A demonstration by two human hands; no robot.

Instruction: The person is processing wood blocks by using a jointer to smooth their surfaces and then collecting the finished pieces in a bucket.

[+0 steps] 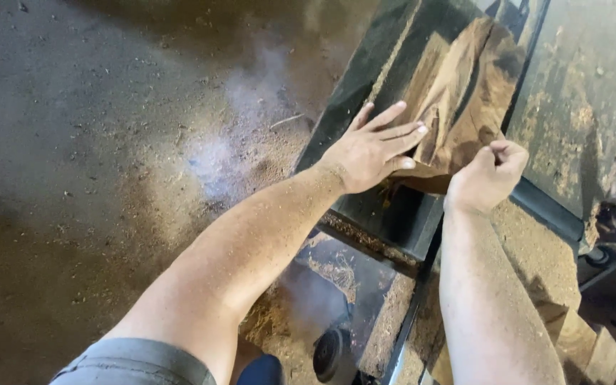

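Observation:
A rough brown slab of wood lies on the dark metal bed of a woodworking machine. My left hand rests flat on the slab's near left edge, fingers spread and pointing right. My right hand is curled into a loose fist at the slab's near right corner; whether it grips the wood I cannot tell. Both forearms are dusted with sawdust.
A second metal table surface, speckled with sawdust, lies to the right. Sawdust covers the concrete floor at left and piles up under the machine. A small black wheel sits below. Wooden pieces are at bottom right.

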